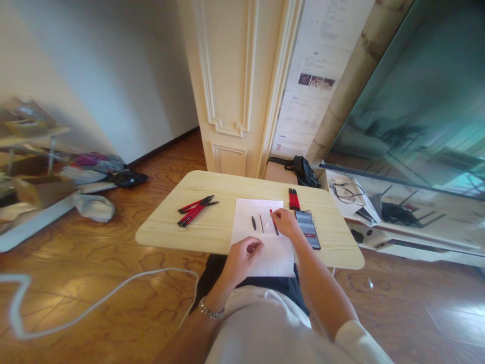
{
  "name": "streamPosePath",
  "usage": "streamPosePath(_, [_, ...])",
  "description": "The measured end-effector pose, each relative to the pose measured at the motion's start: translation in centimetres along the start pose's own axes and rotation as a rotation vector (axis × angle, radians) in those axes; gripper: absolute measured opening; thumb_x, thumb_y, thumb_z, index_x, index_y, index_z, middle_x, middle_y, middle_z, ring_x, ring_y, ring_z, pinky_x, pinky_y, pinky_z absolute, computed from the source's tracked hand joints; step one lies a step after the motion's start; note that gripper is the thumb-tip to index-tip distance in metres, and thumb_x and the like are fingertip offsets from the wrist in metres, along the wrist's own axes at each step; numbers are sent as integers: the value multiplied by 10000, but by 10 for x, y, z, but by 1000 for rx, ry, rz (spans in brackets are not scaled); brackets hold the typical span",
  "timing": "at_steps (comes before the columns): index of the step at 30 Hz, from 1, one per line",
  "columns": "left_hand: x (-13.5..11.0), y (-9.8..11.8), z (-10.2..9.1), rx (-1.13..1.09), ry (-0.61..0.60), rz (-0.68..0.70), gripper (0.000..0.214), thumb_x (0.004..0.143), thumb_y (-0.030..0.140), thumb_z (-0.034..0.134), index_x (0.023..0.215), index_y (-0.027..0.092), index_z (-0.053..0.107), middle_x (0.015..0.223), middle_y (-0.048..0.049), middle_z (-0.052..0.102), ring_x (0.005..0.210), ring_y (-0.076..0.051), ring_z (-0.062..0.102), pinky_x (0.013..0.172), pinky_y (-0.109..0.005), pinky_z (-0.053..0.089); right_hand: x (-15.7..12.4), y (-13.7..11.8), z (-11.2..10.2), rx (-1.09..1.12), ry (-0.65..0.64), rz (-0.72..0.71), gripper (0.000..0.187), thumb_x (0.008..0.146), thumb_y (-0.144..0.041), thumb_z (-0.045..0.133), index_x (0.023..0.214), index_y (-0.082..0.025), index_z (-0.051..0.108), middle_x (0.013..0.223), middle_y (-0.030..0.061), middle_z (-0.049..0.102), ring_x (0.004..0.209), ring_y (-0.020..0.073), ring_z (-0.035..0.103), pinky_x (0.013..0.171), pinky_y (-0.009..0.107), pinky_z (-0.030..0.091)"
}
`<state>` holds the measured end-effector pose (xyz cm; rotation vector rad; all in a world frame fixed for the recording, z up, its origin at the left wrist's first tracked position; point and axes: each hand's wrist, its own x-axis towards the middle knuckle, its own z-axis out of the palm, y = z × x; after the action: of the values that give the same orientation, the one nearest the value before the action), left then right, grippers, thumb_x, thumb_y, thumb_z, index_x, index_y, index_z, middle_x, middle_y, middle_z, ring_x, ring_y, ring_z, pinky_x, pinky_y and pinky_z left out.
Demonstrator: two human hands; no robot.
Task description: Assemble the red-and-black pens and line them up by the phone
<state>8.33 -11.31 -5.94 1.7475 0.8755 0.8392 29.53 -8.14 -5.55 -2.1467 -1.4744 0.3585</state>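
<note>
Pale tabletop (pixel 235 188): red barrel (pixel 276 229) at right hand (pixel 286 222) fingertips (paper (pixel 244 212) beneath).

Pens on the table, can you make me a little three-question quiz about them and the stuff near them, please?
1. True or false: the pens on the left side of the table lie in a neat row.
2. Which hand touches the red pen piece?
3. Fill in: the phone lies to the ____ of the white paper.

Key:
1. False; they lie crossed in a pile.
2. The right hand.
3. Right.
</note>
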Motion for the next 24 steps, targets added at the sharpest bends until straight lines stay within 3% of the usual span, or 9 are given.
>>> streamPosePath(8, [5, 1, 5, -85, 106, -9, 294, 802, 382, 599, 1029, 201, 643, 923, -64, 685, 812, -181, 643, 711, -272, 504, -45, -22, -8, 475, 20, -110, 264, 858, -396, 467, 864, -171, 605, 719, 24, 653, 666, 141, 602, 604, 223, 421])
streamPosePath(12, [4, 4, 8, -124, 149, 23, 343, 791, 366, 621, 1085, 190, 617, 1025, -88, 674, 957, -202, 631, 848, -312, 495, -74, -40, -2, 497, 27, -148, 237, 866, -383, 479, 898, -197, 622, 786, 27, 672, 712, 142, 609, 607, 220, 428])
streamPosePath(16, [3, 2, 9, -155, 147, 24, 314, 815, 361, 592, 1080, 193, 613, 998, -73, 691, 930, -193, 651, 881, -326, 492, -92, -54, 5, 442, 76, -170, 214, 866, -360, 493, 897, -207, 640, 819, 29, 672, 723, 144, 601, 636, 232, 435])
streamPosePath(20, [4, -5, 8, -184, 137, 14, 256, 835, 367, 564, 1008, 190, 631, 986, -72, 700, 895, -200, 667, 812, -314, 520, -96, -56, 8, 407, 102, -204, 209, 861, -358, 509, 872, -204, 650, 805, 27, 664, 706, 142, 586, 642, 237, 432])
streamPosePath(24, [5, -13, 6, -216, 147, -11, 262, 831, 377, 570, 991, 177, 623, 921, -75, 709, 843, -204, 678, 731, -289, 529, -74, -42, 5, 437, 108, -226, 241, 884, -351, 470, 912, -202, 657, 864, 34, 676, 754, 144, 599, 653, 233, 436])
